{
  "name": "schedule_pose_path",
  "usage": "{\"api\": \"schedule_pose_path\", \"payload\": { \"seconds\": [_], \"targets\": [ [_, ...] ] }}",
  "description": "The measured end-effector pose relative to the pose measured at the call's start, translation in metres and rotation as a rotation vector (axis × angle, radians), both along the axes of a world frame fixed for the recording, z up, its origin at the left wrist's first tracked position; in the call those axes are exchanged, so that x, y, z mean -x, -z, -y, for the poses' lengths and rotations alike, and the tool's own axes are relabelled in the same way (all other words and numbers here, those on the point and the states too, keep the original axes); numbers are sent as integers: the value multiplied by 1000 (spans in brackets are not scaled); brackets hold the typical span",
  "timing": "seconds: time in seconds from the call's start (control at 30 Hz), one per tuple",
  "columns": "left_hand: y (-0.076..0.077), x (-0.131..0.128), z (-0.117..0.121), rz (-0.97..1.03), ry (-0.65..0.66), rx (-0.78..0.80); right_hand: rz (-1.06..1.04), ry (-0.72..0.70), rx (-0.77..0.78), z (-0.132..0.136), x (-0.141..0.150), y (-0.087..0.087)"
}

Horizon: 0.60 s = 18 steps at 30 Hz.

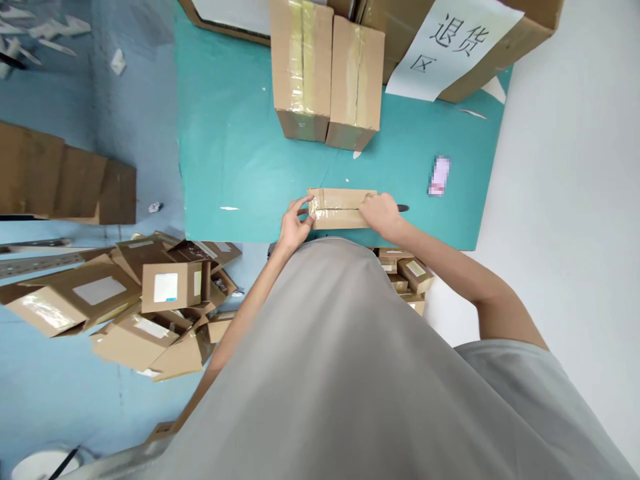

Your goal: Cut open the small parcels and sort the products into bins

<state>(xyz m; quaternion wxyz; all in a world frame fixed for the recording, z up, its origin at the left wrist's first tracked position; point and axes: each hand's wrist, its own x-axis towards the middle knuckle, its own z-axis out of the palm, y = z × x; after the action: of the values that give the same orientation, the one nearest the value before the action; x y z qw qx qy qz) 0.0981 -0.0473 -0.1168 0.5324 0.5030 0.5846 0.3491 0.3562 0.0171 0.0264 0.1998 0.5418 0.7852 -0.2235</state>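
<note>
Grey-shirted worker is bending over a green tabletop (225,167), both bare hands working a small cardboard box (340,220). The box is lying flat nr the tbl's near edge, just beyond the shirt (345,300), w/ glossy tape at its L end and a dark seam running lengthwise. L hand (295,225) is spreading, thumb and fingers apart, and is touching the box's L end; how hard it's pressing, can't tell. R hand (381,215) is curling shut over the box's R end, apparently gripping a dark object (403,208), only one end showing past the hand; the rest is staying hidden, so blade or no blade, can't tell.

Risks, as judged: if that object is sharp, a slip along the seam could be sending it toward the L fingers, b/c they're sitting in line w/ it. Too deep a push could be nicking the contents, if any. A weak L hold could be letting the box twist, and w/ the edge so close, a hard tug could be tipping it off toward the worker.

Farther up, two taped cartons (327,80) are standing side by side nr a paper sign (450,50); a blurred pinkish item (439,177) is lying to the R, well apart. Boxes (173,287) are piling on the floor, L.
</note>
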Motion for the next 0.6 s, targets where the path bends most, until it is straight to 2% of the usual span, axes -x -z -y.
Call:
{"api": "schedule_pose_path", "payload": {
  "seconds": [0.1, 0.17, 0.27, 0.4, 0.5, 0.6],
  "targets": [
    [1, 1, 0, 12, -7, 20, 195, 41, 57, 7, -41, -21],
    [2, 2, -1, 17, -4, 29, 253, 37, 82, 13, -54, -32],
    [4, 3, -1, 27, -14, 39, 274, 31, 84, 23, -57, -39],
    [5, 7, -2, 33, -46, 31, 250, 52, 45, 35, -57, -40],
    [6, 14, -3, 27, -59, 22, 120, 110, 58, 39, -74, -39],
    [11, 29, -2, -5, -105, 21, -227, 261, 76, 42, -97, -28]
  ]
}}
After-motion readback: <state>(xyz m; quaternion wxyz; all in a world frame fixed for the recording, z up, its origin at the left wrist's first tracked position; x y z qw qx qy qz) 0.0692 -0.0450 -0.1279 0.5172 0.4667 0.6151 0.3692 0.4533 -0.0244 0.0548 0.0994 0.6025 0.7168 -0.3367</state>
